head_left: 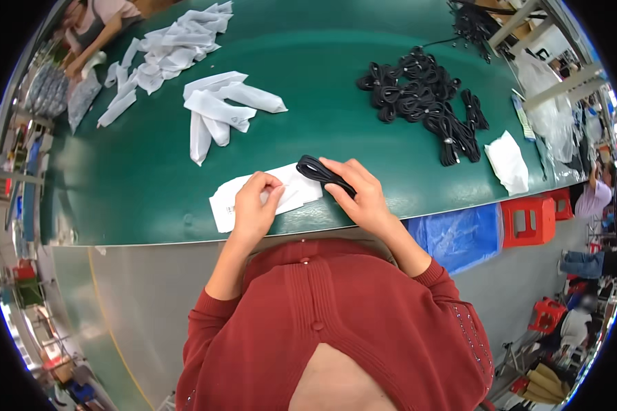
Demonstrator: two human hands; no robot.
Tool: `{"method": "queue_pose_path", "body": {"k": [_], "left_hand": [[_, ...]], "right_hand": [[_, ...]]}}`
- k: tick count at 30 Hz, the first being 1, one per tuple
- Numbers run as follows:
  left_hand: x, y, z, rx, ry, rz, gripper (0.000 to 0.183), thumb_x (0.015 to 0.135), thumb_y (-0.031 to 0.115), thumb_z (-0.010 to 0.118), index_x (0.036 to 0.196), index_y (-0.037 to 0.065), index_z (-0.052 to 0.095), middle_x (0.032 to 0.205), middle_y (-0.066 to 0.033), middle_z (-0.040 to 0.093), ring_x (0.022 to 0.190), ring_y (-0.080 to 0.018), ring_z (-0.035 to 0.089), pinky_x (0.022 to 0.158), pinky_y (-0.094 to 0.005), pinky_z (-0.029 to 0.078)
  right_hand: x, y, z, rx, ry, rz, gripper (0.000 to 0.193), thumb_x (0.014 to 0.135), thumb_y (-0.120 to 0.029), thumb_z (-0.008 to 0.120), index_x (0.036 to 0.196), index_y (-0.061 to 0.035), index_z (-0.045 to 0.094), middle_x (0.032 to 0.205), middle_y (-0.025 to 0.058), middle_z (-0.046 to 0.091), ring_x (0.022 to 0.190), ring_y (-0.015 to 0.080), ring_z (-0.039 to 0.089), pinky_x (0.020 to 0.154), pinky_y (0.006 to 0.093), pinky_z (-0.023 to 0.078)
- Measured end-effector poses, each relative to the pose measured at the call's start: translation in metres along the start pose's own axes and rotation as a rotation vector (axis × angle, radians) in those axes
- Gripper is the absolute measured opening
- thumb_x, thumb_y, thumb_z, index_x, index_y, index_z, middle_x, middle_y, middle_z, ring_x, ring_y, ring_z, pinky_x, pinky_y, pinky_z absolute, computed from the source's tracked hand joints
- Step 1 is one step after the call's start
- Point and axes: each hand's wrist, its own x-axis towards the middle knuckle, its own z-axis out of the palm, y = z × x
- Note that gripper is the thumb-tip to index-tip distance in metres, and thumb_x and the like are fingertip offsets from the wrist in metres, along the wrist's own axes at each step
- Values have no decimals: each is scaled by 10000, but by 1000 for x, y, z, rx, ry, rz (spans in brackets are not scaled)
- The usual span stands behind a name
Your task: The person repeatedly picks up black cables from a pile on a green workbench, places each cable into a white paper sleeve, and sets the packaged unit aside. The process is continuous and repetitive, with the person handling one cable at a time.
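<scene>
A bundled black cable (314,168) is in my right hand (365,198), gripped between thumb and fingers, its looped end pointing left over flat white bags (303,198). The bags lie in a loose stack at the table's near edge. My left hand (255,205) is closed on them, thumb and forefinger pinched at the upper bag's edge. The fingertips partly hide that edge. Farther off to the left lie several filled white bags (216,109). On the right rests a pile of bundled black cables (418,89).
A larger heap of filled white bags (178,44) lies at the far left, near another person (99,27). A crumpled white bag (507,163) sits on the green table (308,75) at right. Below the table edge are a lined blue bin (456,236) and a red stool (528,222).
</scene>
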Motion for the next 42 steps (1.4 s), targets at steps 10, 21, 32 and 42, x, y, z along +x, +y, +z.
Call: {"method": "queue_pose_path", "body": {"k": [10, 21, 32, 42], "left_hand": [[5, 9, 1, -19, 12, 217, 87, 815, -31, 664, 859, 0, 596, 891, -97, 602, 812, -226, 590, 749, -325, 484], [16, 27, -9, 90, -43, 358, 120, 784, -13, 677, 847, 29, 583, 938, -107, 617, 909, -275, 575, 837, -365, 456], [83, 18, -72, -810, 63, 41, 186, 983, 124, 572, 1095, -23, 594, 1181, -96, 591, 1052, -155, 581, 923, -344, 469], [145, 7, -98, -645, 168, 14, 217, 976, 156, 583, 1115, -5, 623, 1025, -30, 639, 929, -108, 587, 796, -267, 456]], "right_hand": [[13, 17, -7, -23, -351, -122, 359, 880, -126, 665, 1238, -111, 641, 834, 77, 581, 706, 185, 567, 619, 309, 452], [16, 12, 7, 245, -230, -168, 268, 917, -119, 646, 1163, -25, 596, 873, 37, 596, 828, 136, 564, 724, 295, 486], [23, 65, -85, -544, 467, -4, 408, 838, -195, 720, 1211, -82, 602, 1124, 156, 549, 1002, 315, 563, 819, 409, 471], [-13, 141, -123, -1073, 386, 401, 682, 799, -411, 735, 1385, -147, 508, 1429, 242, 420, 1279, 488, 393, 970, 600, 361]]}}
